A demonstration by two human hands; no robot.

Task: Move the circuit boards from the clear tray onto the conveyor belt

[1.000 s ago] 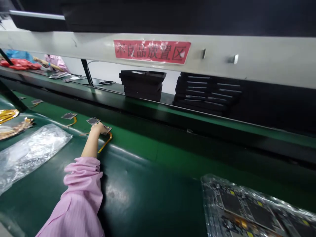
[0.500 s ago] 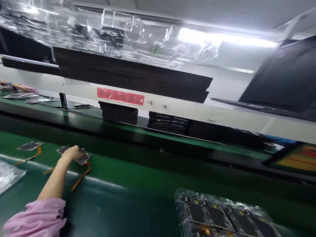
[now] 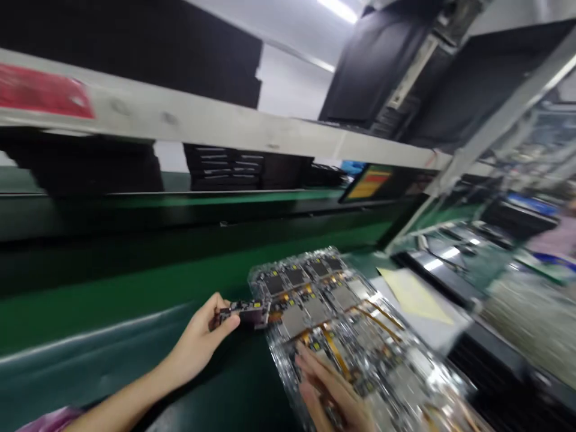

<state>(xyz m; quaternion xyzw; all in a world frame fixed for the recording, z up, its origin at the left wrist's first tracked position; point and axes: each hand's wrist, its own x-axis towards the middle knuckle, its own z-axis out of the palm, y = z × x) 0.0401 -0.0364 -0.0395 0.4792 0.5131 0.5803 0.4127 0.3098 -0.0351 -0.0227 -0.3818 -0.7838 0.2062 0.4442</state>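
Observation:
My left hand (image 3: 209, 327) is closed on a small dark circuit board (image 3: 246, 312) with a yellow square on it, pinched between thumb and fingers. The board is held beside the left edge of a clear plastic tray (image 3: 279, 354). Rows of similar circuit boards (image 3: 294, 321) with grey plates and orange flex cables (image 3: 335, 351) fill the tray. My right hand (image 3: 330, 393) is over the near left part of the tray, its fingers stretched and apart, close to the boards. Whether its fingertips touch one I cannot tell.
Right of the tray are a yellow sheet (image 3: 414, 294) and black flat panels (image 3: 495, 366). A white shelf beam (image 3: 252, 129) crosses above the green bench (image 3: 135, 282), with stacked black parts (image 3: 225, 168) behind it. A slanted metal post (image 3: 486, 132) stands at right.
The view has swung right. My left hand has lifted a circuit board from the left of the bench and brought it to the tray. My right hand has come into view.

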